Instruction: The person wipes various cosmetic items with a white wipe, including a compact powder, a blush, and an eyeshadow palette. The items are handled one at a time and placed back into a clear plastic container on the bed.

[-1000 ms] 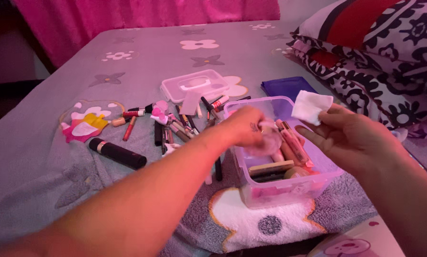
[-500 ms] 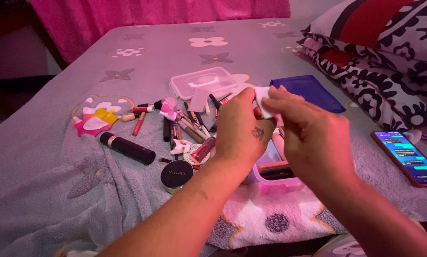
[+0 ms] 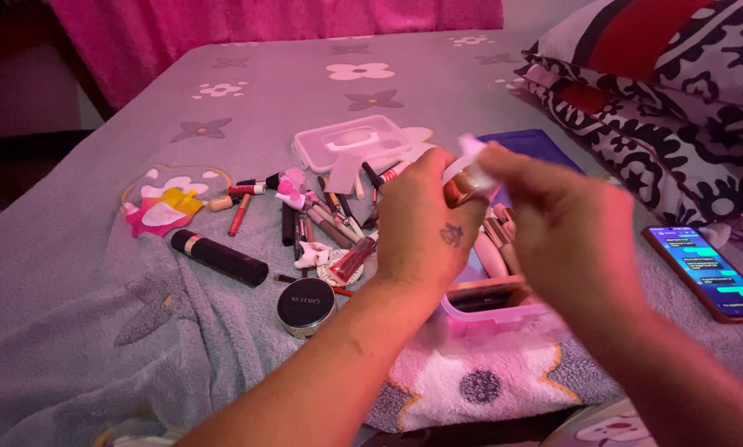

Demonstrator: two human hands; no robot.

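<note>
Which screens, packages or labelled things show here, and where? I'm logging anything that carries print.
Phone: flat on the bed at far right, lit blue screen, orange-red rim.
Round compact: beside the left forearm, black lid with pale lettering.
Black tube: left of the compact, lying down, metallic band near one end.
Clear box: under both hands, rectangular, holding cosmetics.
Clear lid: behind the scattered makeup, rectangular.

Bed (image 3: 471, 83) — makeup bits (image 3: 322, 219), phone (image 3: 706, 271), clear box (image 3: 504, 319).
</note>
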